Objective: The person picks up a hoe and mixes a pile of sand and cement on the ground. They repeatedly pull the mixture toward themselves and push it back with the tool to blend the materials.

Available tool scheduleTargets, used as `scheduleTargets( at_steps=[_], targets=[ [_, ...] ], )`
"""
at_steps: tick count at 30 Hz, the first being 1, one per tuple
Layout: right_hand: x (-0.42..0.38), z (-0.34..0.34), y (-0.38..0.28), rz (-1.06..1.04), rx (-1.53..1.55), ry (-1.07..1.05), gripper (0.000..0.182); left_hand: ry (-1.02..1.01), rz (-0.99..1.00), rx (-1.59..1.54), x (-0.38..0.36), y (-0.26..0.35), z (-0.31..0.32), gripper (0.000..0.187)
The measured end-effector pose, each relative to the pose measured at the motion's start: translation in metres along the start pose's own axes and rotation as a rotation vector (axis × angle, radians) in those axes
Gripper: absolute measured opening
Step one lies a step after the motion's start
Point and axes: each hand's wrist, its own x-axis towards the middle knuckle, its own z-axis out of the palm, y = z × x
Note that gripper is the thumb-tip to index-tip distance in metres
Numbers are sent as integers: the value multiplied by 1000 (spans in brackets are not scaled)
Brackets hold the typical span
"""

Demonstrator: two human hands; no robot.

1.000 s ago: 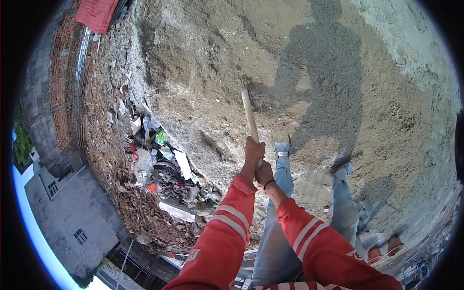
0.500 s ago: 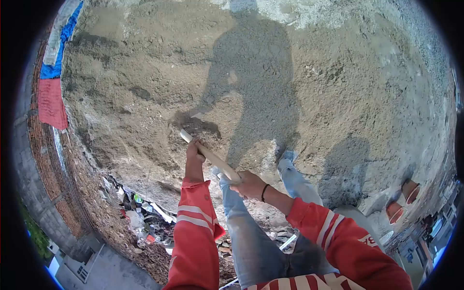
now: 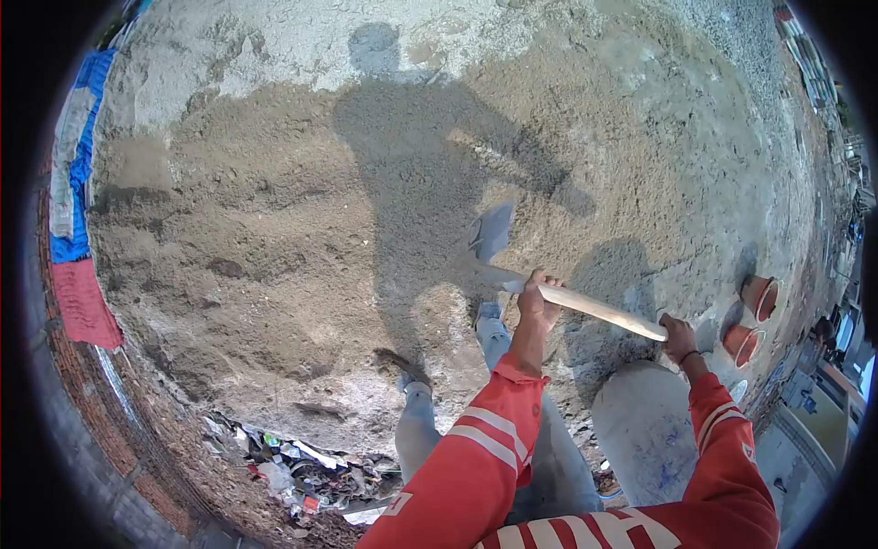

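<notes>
Both hands hold a shovel by its pale wooden handle (image 3: 604, 311), which slants down to the right. My left hand (image 3: 540, 305) is wrapped round the handle close to the blade. At the far end of the handle, my right hand (image 3: 677, 339) is closed round it. The grey metal shovel blade (image 3: 495, 233) stands out beyond my left hand, over the damp sandy mix (image 3: 265, 210) spread on the ground. No load shows on the visible face of the blade.
A whitish drum (image 3: 645, 430) stands beside my right arm. Beyond it sit reddish buckets (image 3: 759, 297). Litter (image 3: 293, 467) lies by my feet at lower left. A red sheet (image 3: 84, 302) and blue tarp (image 3: 82, 165) line the left edge. Another person's shadow (image 3: 608, 274) falls near the drum.
The shovel has swung from the left over to the right, and its blade now shows clearly. Both hands moved right with it, still gripping the handle. My view has shifted too.
</notes>
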Motion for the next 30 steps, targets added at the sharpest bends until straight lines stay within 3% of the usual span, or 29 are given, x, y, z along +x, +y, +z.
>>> scheduleTargets(
  at_steps=[2,5,7,9,11,13,14,16,18,20,21,23,26,28,30],
  targets=[
    [-3,27,-22,58,85,-11,30,187,78,183,-13,29,13,10],
    [5,70,-123,-11,276,-42,28,186,361,289,-65,119,32,16],
    [31,93,-215,-142,365,-90,26,217,625,448,-93,194,30,20],
    [40,104,-318,-397,544,-9,23,293,789,478,-146,280,48,20],
    [59,108,-429,-504,610,55,24,294,996,590,-218,362,74,20],
    [76,84,-552,-618,730,66,26,307,1157,704,-322,433,112,17],
    [79,63,-613,-660,813,23,24,125,1384,735,-357,474,115,16],
    [77,25,-735,-830,1029,130,19,26,1666,844,-461,537,139,15],
    [58,-38,-848,-937,1043,135,19,-192,2017,813,-543,599,155,14],
    [45,-82,-951,-1052,1038,218,21,-163,2214,827,-602,660,151,14],
    [43,-93,-999,-1114,996,349,20,-112,2280,828,-616,691,148,15],
    [35,-116,-1078,-1198,1010,281,28,78,2376,817,-620,749,125,17],
    [77,-59,-1180,-1171,1017,163,35,512,2441,774,-565,817,61,21],
    [121,30,-1216,-1062,841,169,39,778,2349,736,-502,849,4,25],
    [87,29,-1160,-890,590,-211,40,923,2005,765,-429,860,-58,29]
  ],
)
